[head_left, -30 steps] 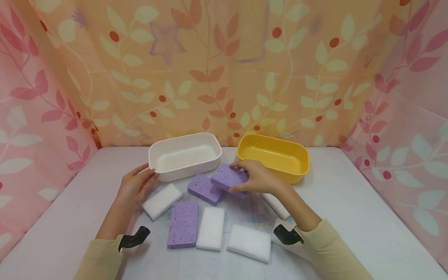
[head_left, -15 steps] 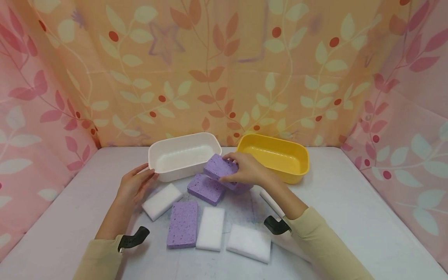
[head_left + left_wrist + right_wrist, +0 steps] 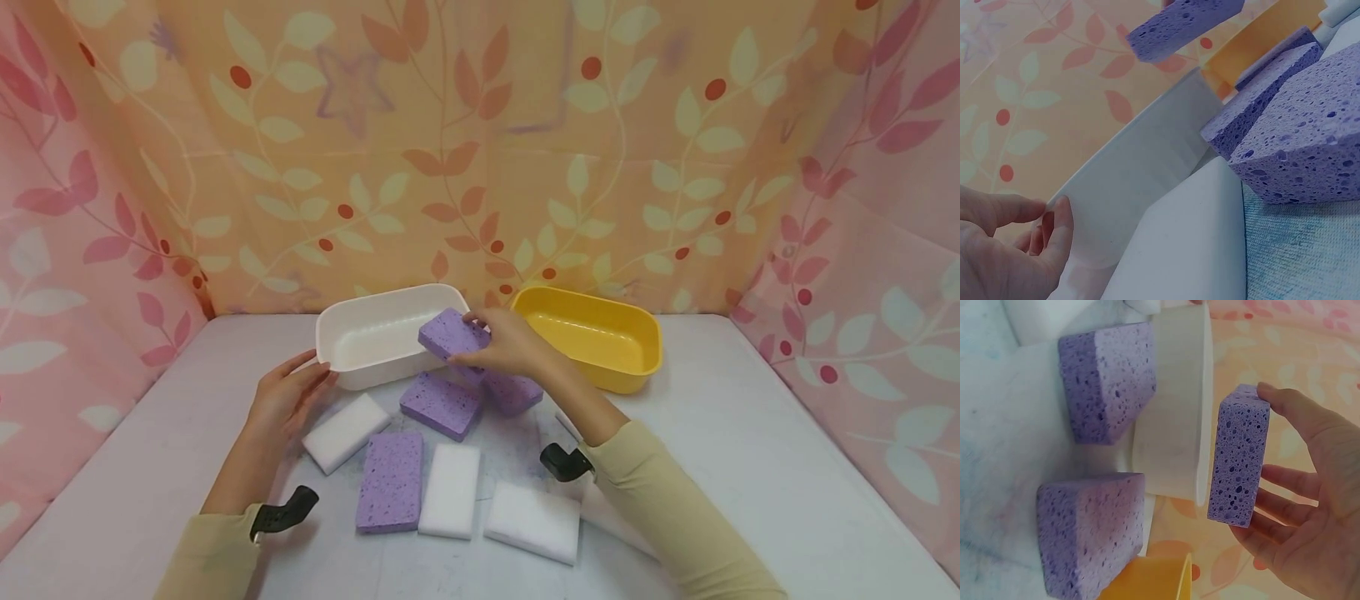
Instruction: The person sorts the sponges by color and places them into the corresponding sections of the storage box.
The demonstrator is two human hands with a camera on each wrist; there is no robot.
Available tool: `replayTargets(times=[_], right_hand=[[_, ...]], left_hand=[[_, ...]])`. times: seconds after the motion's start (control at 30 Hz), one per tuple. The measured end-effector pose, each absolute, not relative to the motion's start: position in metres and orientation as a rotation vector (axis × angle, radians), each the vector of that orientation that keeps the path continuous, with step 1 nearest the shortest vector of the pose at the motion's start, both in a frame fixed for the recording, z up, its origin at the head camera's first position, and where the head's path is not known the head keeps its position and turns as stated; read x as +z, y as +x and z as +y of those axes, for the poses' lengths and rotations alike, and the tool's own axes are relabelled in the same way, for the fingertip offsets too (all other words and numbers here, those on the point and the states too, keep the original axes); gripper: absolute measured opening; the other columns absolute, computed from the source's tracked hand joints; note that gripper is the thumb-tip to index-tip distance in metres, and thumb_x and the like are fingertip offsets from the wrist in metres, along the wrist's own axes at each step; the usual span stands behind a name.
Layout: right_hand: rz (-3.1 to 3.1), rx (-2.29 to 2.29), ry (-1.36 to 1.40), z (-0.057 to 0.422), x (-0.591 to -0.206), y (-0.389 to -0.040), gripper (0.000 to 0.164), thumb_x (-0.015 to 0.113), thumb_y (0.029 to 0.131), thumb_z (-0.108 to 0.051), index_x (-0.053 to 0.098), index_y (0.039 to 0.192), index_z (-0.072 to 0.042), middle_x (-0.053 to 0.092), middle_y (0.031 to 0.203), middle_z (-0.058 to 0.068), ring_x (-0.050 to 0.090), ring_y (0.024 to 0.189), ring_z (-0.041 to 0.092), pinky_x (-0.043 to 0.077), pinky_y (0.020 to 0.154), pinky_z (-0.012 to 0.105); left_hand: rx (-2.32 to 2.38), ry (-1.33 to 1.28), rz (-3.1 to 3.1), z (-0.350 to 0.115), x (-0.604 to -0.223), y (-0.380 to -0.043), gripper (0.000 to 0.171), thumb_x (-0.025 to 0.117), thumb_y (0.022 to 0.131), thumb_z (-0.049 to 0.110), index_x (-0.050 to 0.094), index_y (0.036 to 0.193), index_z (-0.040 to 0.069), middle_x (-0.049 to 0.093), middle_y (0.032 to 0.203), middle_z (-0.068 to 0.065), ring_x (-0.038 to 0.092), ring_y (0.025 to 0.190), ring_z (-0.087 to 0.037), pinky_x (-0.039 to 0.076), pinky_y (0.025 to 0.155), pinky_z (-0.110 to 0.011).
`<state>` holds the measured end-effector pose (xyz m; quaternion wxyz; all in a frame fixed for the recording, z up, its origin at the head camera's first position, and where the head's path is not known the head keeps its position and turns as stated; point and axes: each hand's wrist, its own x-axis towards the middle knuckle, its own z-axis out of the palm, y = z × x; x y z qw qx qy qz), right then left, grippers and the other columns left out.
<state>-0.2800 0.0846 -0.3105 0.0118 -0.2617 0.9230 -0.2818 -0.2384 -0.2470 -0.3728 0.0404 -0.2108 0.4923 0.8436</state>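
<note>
My right hand (image 3: 510, 343) grips a purple sponge (image 3: 450, 335) in the air, over the right end of the white plastic tub (image 3: 393, 368). In the right wrist view, thumb and fingers hold that porous block by its opposite edges. My left hand (image 3: 281, 402) pinches the near-left rim of the tub between thumb and fingers, as the left wrist view shows. Two more purple sponges lie in front of the tubs, one at centre (image 3: 441, 407) and one partly under the right hand (image 3: 516, 395). Another purple sponge (image 3: 390, 483) lies closer to me.
A yellow tub (image 3: 626, 379) stands right of the white one. Several white sponge blocks lie on the table, among them one by the left hand (image 3: 347, 433), one upright in the middle (image 3: 450, 492) and one at front (image 3: 534, 521). The right forearm partly covers others. Patterned cloth hangs behind.
My right hand has lifted the purple sponge up and leftward, from above the other sponges to the white tub's right end, uncovering a sponge beneath. The left hand stays on the rim.
</note>
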Motion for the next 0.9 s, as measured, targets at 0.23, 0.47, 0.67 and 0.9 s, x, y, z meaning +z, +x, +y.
replayTargets(times=[0.23, 0.47, 0.67, 0.9], right_hand=[[2.886, -0.906, -0.773, 0.074, -0.307, -0.288, 0.07, 0.086, 0.088, -0.037, 0.062, 0.142, 0.0, 0.067, 0.134, 0.021, 0.064, 0.119, 0.032, 0.055, 0.106, 0.043], [2.92, -0.906, -0.754, 0.067, -0.309, -0.297, 0.07, 0.085, 0.088, -0.04, 0.063, 0.139, 0.002, 0.067, 0.133, 0.021, 0.063, 0.118, 0.033, 0.055, 0.105, 0.043], [2.905, -0.925, -0.666, 0.058, -0.307, -0.303, 0.073, 0.084, 0.089, -0.041, 0.06, 0.143, 0.002, 0.066, 0.136, 0.021, 0.064, 0.12, 0.032, 0.055, 0.105, 0.042], [2.933, -0.919, -0.601, 0.043, -0.303, -0.31, 0.073, 0.084, 0.089, -0.042, 0.061, 0.143, 0.001, 0.067, 0.137, 0.019, 0.064, 0.118, 0.03, 0.055, 0.106, 0.04]], left_hand=[[2.59, -0.618, 1.506, -0.247, -0.373, -0.237, 0.077, 0.062, 0.101, -0.008, 0.027, 0.167, 0.01, 0.067, 0.092, 0.003, 0.073, 0.081, -0.009, 0.062, 0.084, -0.023], [2.605, -0.631, 1.517, -0.247, -0.375, -0.239, 0.073, 0.059, 0.102, -0.009, 0.029, 0.166, 0.009, 0.062, 0.109, 0.001, 0.073, 0.082, -0.009, 0.062, 0.085, -0.022], [2.599, -0.64, 1.518, -0.248, -0.378, -0.241, 0.075, 0.06, 0.101, -0.009, 0.028, 0.167, 0.009, 0.055, 0.119, -0.002, 0.073, 0.081, -0.009, 0.062, 0.084, -0.022], [2.599, -0.654, 1.499, -0.248, -0.375, -0.241, 0.075, 0.06, 0.102, -0.007, 0.028, 0.168, 0.012, 0.048, 0.136, -0.005, 0.074, 0.088, -0.01, 0.061, 0.086, -0.023]])
